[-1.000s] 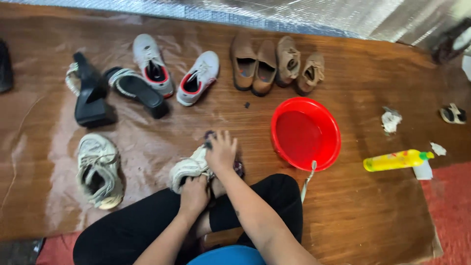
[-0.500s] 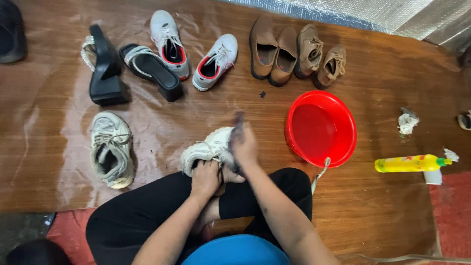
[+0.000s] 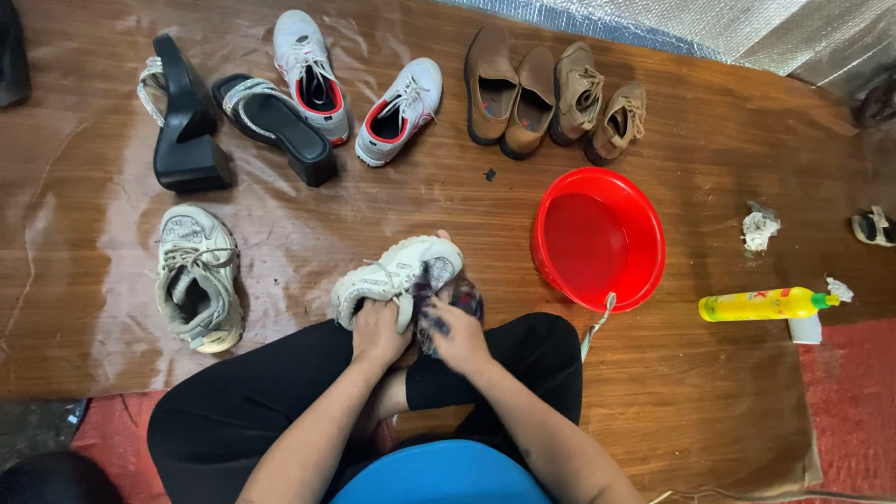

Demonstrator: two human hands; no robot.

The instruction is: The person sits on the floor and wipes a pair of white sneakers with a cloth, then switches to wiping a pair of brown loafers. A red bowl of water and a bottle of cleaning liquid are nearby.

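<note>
Hands first: the left hand (image 3: 378,331) is clamped round the heel end of a white sneaker (image 3: 397,277), fingers curled tight over it, pinning the shoe above the knees. Right beside it, the right hand (image 3: 455,338) is bunched round a dark patterned cloth (image 3: 446,297), fingers closed on the fabric, and that cloth is pressed against the sneaker's side. The sneaker sits near the middle of the brown floor mat (image 3: 373,215), toe pointing far and to the right, just beyond the person's crossed legs in black trousers (image 3: 252,411).

Out to the left, its partner, a grubby white sneaker (image 3: 196,277), lies alone with its laces loose. Just to the right of the hands, a red basin (image 3: 598,238) rests on the mat, close to the right knee. Further right, a yellow bottle (image 3: 765,303) lies on its side, with a crumpled white rag (image 3: 760,227) beyond it.

Along the far side, left to right: a pair of black platform sandals (image 3: 229,117), a pair of white trainers with red lining (image 3: 359,89), then two brown pairs side by side, loafers (image 3: 509,89) and lace-up boots (image 3: 597,103).
</note>
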